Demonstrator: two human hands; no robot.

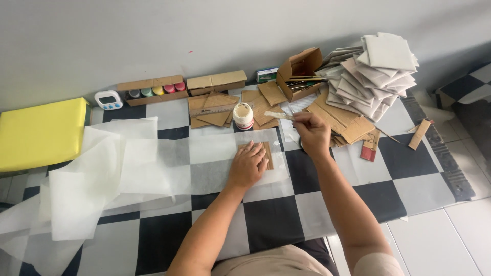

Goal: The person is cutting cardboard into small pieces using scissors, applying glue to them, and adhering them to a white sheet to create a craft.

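My left hand [247, 164] lies flat, fingers apart, on a small brown cardboard piece [267, 155] that rests on translucent white paper [169, 163]. To its right, my right hand [312, 134] is closed on a flat pale stick [279, 115] that points left toward a white glue jar [243, 116]. The jar stands open just beyond the cardboard piece.
Cardboard scraps and a ruler [217, 108] lie behind the jar. A paint-pot box [153, 90], a closed box [216, 82], an open box of tools [299, 74], a leaning stack of white squares [381, 74], a timer [108, 100] and a yellow cushion [41, 133] surround the checkered mat [409, 179].
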